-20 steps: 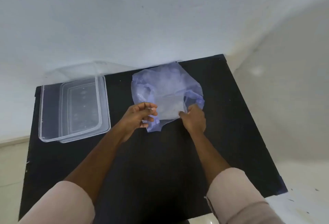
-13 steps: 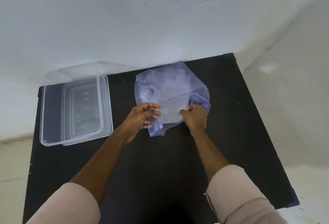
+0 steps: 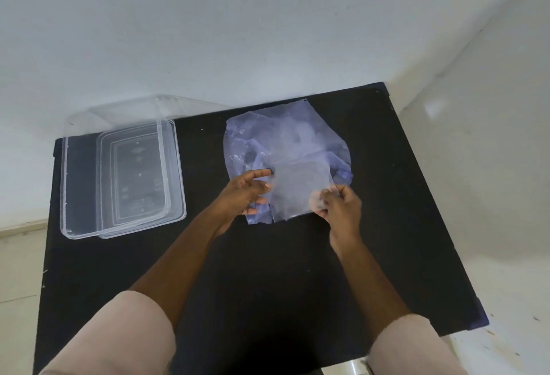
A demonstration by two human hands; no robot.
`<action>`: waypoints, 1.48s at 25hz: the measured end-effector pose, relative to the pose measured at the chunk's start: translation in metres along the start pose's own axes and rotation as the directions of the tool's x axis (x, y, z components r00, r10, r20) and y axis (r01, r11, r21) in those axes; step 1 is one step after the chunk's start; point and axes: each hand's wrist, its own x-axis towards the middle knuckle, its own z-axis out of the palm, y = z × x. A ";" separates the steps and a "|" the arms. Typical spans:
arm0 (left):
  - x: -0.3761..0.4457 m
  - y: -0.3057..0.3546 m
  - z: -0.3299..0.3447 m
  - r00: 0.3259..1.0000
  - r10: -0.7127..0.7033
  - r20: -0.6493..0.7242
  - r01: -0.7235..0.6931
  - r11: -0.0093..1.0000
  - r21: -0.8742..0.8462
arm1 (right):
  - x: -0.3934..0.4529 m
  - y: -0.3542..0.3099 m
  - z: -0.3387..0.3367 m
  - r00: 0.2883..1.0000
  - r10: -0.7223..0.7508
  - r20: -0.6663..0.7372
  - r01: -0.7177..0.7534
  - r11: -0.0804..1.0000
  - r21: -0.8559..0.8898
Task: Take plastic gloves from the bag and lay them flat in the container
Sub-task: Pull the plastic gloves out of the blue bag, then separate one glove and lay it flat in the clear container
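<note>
While pinched between left hand [image 3: 248, 193] and right hand [image 3: 339, 208], glove [image 3: 297, 193] held above bag [image 3: 282, 136]; container [image 3: 125, 178] well apart on counter [image 3: 268, 270].

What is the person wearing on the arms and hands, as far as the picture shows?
Both arms wear pale pinkish-beige sleeves, left sleeve and right sleeve, pushed up so the forearms are bare. The left hand and right hand are bare: no gloves, rings or watch are visible.

head view, looking steeply down, table [image 3: 268, 285] close
</note>
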 end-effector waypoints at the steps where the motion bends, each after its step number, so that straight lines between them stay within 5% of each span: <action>1: -0.003 0.000 0.000 1.000 0.018 0.001 -0.018 1.000 -0.014 | -0.009 0.005 -0.016 1.000 0.021 0.013 -0.020 1.000 -0.004; 6: -0.030 -0.021 0.004 0.999 0.047 0.027 -0.046 0.999 -0.018 | -0.073 0.054 -0.063 0.988 0.157 -0.002 -0.155 0.974 0.164; 9: -0.068 -0.065 0.010 0.987 0.091 -0.134 -0.097 0.995 -0.037 | -0.118 0.092 -0.059 0.975 0.206 -0.086 -0.184 0.960 0.210; 12: -0.112 -0.123 0.016 0.958 -0.075 -0.275 0.082 0.996 0.016 | -0.157 0.120 -0.048 0.963 0.206 -0.172 -0.165 0.960 0.225; 14: -0.136 -0.153 0.017 0.941 -0.251 -0.226 0.250 0.968 -0.034 | -0.181 0.139 -0.042 0.958 0.218 -0.188 -0.173 0.958 0.229; 18: -0.162 -0.185 0.012 0.927 -0.367 -0.071 0.360 0.928 -0.100 | -0.222 0.178 -0.029 0.956 0.228 -0.182 -0.207 0.970 0.127; 21: -0.175 -0.201 0.002 0.935 -0.304 -0.185 0.298 0.953 -0.059 | -0.246 0.191 -0.022 0.960 0.258 -0.108 -0.254 0.966 0.048; 23: -0.182 -0.209 -0.017 0.924 -0.270 -0.271 0.275 0.961 -0.022 | -0.258 0.195 -0.019 0.985 0.124 -0.122 -0.148 0.966 -0.211; 25: -0.189 -0.216 -0.042 0.922 -0.234 -0.309 0.263 0.963 0.054 | -0.264 0.193 -0.014 0.966 -0.253 -0.053 0.184 0.819 -0.544; 27: -0.195 -0.225 -0.066 0.922 -0.180 -0.343 0.237 0.962 0.134 | -0.260 0.188 -0.003 0.843 -0.487 0.227 0.498 0.549 -0.671; 31: -0.209 -0.239 -0.095 0.899 -0.138 -0.415 0.223 0.961 0.165 | -0.247 0.188 0.040 0.656 -0.307 0.690 0.747 0.132 -0.652; 33: -0.214 -0.244 -0.101 0.884 -0.176 -0.434 0.242 0.965 0.101 | -0.247 0.195 0.057 0.590 -0.280 0.757 0.785 -0.019 -0.619; 37: -0.221 -0.245 -0.108 0.874 -0.198 -0.443 0.247 0.967 0.055 | -0.247 0.205 0.065 0.566 -0.238 0.789 0.777 -0.168 -0.607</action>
